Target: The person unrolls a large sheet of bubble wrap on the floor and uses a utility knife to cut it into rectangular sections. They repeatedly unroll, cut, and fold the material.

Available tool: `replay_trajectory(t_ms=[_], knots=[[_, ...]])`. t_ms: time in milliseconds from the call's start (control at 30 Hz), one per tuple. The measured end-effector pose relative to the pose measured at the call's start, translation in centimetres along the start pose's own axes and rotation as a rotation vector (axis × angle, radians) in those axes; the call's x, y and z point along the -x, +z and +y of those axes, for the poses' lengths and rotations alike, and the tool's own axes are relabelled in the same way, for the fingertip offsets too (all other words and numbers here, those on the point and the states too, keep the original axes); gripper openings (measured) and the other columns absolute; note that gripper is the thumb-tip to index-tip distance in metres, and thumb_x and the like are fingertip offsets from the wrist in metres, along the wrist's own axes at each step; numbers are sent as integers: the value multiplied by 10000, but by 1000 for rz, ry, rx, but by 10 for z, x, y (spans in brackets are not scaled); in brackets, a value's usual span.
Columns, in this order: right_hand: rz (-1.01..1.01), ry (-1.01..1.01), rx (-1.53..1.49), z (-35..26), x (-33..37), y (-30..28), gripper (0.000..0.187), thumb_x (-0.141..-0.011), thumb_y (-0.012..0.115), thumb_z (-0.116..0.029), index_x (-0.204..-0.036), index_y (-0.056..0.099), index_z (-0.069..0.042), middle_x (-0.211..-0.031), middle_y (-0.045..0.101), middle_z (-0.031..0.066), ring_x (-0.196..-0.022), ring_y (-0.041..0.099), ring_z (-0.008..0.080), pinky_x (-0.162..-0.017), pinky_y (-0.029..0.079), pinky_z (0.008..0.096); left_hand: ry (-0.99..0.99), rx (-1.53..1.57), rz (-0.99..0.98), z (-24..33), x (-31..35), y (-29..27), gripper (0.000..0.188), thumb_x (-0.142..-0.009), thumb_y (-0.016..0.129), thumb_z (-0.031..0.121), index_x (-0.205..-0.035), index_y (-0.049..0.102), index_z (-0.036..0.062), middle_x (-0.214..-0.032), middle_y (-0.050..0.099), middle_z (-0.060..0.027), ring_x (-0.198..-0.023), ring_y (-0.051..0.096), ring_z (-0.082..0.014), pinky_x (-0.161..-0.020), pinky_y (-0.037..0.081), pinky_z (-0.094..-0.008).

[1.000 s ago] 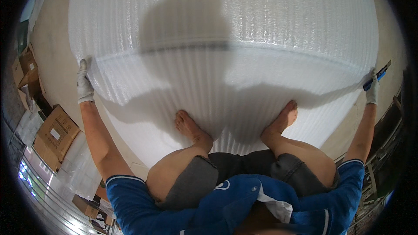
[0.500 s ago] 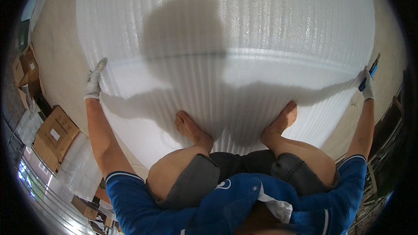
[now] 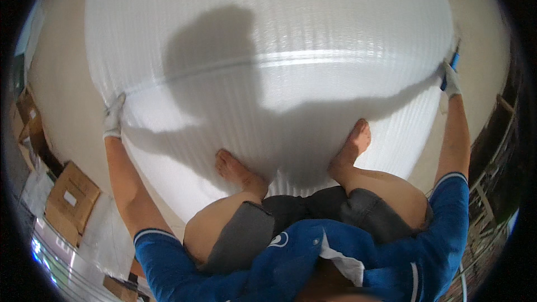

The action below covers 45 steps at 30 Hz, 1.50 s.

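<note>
Along the left edge of the floor (image 3: pixel 61 95), brown cardboard boxes (image 3: pixel 70 201) are seen, partly cut off by the dark rim of the view and too distorted for their contents to be made out. Just to the right of them, the left hand (image 3: pixel 113 116) (gloved in white) is laid against the left edge of a large white foam sheet (image 3: pixel 279 50); its fingers appear curled onto that edge, but whether the edge is truly pinched cannot be told, since the hand is small and seen from behind. The foam sheet is spread over the floor and fills most of the view, with a raised fold line running across it from one hand to the other. Two bare feet (image 3: pixel 238 170) are set on the sheet's near part, well apart from each other, and a shadow of the person is cast over its middle. The sheet's near edge is hidden behind the knees and the blue top. At the sheet's right edge, the right hand (image 3: pixel 451 81) (also gloved) is closed around a slim blue tool (image 3: pixel 452 67), which is held against the edge of the sheet; the tool's tip is too small to be identified. The far end of the sheet is cut off at the upper rim.
</note>
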State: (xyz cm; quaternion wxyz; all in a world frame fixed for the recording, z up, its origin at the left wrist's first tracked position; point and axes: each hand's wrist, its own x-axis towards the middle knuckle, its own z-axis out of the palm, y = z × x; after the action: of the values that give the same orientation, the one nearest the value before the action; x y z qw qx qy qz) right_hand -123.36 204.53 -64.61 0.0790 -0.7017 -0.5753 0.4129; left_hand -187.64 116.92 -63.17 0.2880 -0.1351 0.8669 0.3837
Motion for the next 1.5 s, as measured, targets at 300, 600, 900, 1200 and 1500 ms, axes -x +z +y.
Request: replay_trajectory(t_ms=[300, 600, 900, 1200, 1500], knots=[[619, -163, 238, -32, 23, -5, 278, -872, 713, -324, -970, 709, -65, -812, 670, 28, -732, 598, 144, -657, 482, 326, 99, 122, -54, -28, -31, -4, 623, -867, 735, 211, -1361, 492, -81, -1293, 581, -158, -1154, 571, -256, -1004, 460, -370], [-115, -460, 260, -77, 216, 96, 448, -918, 650, -398, -1217, 643, -66, -1036, 682, 74, -977, 645, 176, -784, 509, 306, 166, 101, -78, -31, -36, 6, 562, -847, 765, 210, -1285, 573, -87, -1252, 617, -125, -1084, 600, -234, -984, 461, -344], [-85, -72, 26, -116, 269, 153, 444, -902, 654, -378, -1183, 641, -36, -962, 696, 91, -859, 644, 168, -751, 510, 307, 206, 99, -91, -27, -29, 9, 637, -834, 780, 218, -1343, 524, -68, -1293, 597, -129, -1162, 561, -241, -1026, 423, -348], [-125, -137, 15, -75, 212, 169, 235, -903, 699, -349, -967, 667, -125, -702, 562, -65, -586, 485, 61, -515, 406, 254, 50, 37, -195, -29, -14, 9, 649, -910, 648, 365, -1396, 490, -35, -1404, 530, -150, -1284, 495, -279, -1103, 365, -395], [-328, -310, 574, -115, 238, 189, 306, -896, 686, -280, -1094, 656, -50, -823, 628, 13, -768, 575, 149, -743, 467, 311, 154, 268, -131, -28, -1, 19, 382, -860, 730, 143, -1208, 649, 6, -1156, 674, -80, -1028, 640, -194, -963, 479, -329]])
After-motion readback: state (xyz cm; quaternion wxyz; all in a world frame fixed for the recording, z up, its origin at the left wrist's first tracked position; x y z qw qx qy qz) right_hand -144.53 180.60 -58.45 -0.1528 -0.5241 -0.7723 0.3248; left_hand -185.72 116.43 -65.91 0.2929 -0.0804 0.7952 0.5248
